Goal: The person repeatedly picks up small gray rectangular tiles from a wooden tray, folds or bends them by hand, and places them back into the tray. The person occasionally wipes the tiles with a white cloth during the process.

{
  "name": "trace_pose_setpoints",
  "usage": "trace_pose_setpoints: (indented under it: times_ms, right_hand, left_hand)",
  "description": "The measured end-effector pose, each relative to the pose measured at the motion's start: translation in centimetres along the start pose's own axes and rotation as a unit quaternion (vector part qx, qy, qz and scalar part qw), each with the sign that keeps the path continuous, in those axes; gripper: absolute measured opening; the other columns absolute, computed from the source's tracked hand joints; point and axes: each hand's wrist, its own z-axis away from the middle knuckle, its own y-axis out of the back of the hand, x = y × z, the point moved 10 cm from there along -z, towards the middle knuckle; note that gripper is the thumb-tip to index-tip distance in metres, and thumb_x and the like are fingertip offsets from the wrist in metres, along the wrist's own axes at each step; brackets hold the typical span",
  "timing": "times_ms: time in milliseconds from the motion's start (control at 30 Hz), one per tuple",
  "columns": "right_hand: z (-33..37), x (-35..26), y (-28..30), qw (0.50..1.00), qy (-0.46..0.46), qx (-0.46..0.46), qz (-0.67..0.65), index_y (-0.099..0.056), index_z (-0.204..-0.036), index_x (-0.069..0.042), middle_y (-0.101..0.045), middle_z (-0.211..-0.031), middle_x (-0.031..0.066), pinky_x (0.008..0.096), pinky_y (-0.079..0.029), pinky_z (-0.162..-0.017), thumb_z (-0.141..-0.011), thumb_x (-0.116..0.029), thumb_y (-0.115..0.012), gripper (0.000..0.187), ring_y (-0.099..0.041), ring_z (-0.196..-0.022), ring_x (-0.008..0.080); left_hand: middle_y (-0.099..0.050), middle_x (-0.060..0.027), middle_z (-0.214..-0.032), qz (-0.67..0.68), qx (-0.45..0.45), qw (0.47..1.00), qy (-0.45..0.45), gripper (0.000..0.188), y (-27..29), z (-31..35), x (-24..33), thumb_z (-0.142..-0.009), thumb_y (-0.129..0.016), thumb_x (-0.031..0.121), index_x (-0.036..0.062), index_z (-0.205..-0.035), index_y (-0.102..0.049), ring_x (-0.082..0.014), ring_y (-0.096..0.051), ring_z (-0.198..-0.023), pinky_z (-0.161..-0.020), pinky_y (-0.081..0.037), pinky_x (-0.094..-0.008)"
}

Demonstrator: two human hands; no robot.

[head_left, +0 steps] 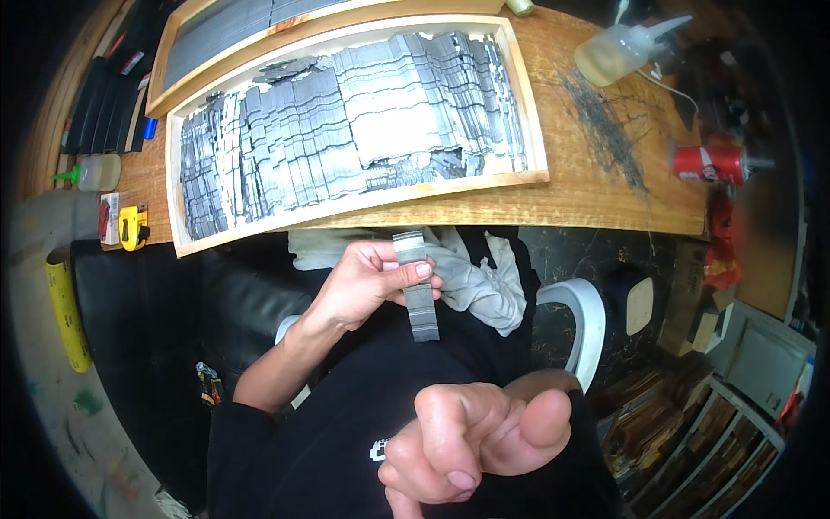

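Over my lap, my left hand (370, 281) is closed, thumb on top, around a narrow banded grey strip (421, 307). The strip runs up and down, its ends showing above and below the fingers. Whether it is one piece or several thin pieces stacked, I cannot tell. My right hand (475, 441) is raised close to the camera, fingers bent and apart, with nothing visible in it. Just beyond my left hand, a shallow wooden tray (363, 201) on the table holds rows of similar thin grey strips, some lying loose and uneven.
Behind the tray is a second wooden tray (164, 86) of grey pieces. The wooden table (596, 203) bears a squeeze bottle (609, 54), dark scraps (605, 130), a red can (707, 163) and a yellow tape measure (133, 227). Pale cloth (484, 290) lies beyond my left hand.
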Motion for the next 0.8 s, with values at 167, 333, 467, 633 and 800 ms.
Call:
trace_pose_setpoints:
  times_ms: [167, 333, 467, 633, 800]
  right_hand:
    - [-0.2, -0.1, 0.0, 0.999, 0.022, -0.019, -0.017, -0.052, -0.104, -0.002, -0.048, -0.082, 0.0024, 0.0398, -0.062, -0.078, -0.098, -0.075, -0.047, 0.073, -0.049, -0.071, 0.0119]
    - [0.2, 0.1, 0.1, 0.999, -0.045, -0.013, 0.021, -0.054, -0.104, -0.003, -0.053, -0.086, 0.0055, 0.0361, -0.057, -0.072, -0.103, -0.072, -0.041, 0.07, -0.051, -0.071, 0.0139]
    - [0.9, -3.9, 2.6, 0.956, 0.01, 0.056, 0.289, -0.056, -0.092, -0.002, -0.056, -0.079, 0.0065, 0.0316, -0.049, -0.064, -0.109, -0.056, -0.049, 0.057, -0.052, -0.068, 0.0164]
    - [3.9, -14.0, 12.8, 0.617, 0.011, 0.341, 0.709, -0.065, -0.104, 0.004, -0.066, -0.08, 0.0032, 0.0198, -0.045, -0.062, -0.101, -0.016, -0.073, 0.021, -0.059, -0.071, 0.004]
    - [2.6, -13.5, 18.4, 0.75, -0.038, 0.35, 0.56, -0.076, -0.1, 0.005, -0.069, -0.078, 0.0015, 0.0185, -0.045, -0.054, -0.103, -0.014, -0.07, 0.021, -0.057, -0.063, 0.0023]
  left_hand:
    - [-0.079, -0.0165, -0.106, 0.001, -0.012, 1.0, 0.002, 0.021, 0.1, -0.2, -0.1, -0.099, -0.074, 0.01, -0.0017, -0.116, -0.074, -0.025, -0.078, -0.095, -0.078, -0.065, -0.0338]
    - [-0.079, -0.0169, -0.106, -0.011, -0.008, 1.0, 0.021, 0.022, 0.2, -0.4, -0.5, -0.099, -0.074, 0.01, -0.0022, -0.117, -0.073, -0.0256, -0.079, -0.092, -0.077, -0.066, -0.0325]
    - [-0.079, -0.0167, -0.105, -0.014, -0.017, 0.999, 0.033, 0.022, 0.1, -0.1, -0.2, -0.099, -0.074, 0.01, -0.0017, -0.117, -0.074, -0.0254, -0.079, -0.089, -0.075, -0.066, -0.0303]
    - [-0.079, -0.0143, -0.105, 0.0, -0.06, 0.998, 0.037, 0.022, -0.8, -0.4, 0.4, -0.1, -0.073, 0.014, -0.0003, -0.117, -0.075, -0.0221, -0.078, -0.091, -0.075, -0.066, -0.0316]
    - [-0.078, -0.0169, -0.104, 0.014, -0.087, 0.996, 0.022, 0.021, -0.6, -1.5, 0.4, -0.102, -0.069, 0.009, -0.0044, -0.117, -0.073, -0.028, -0.079, -0.093, -0.078, -0.068, -0.0353]
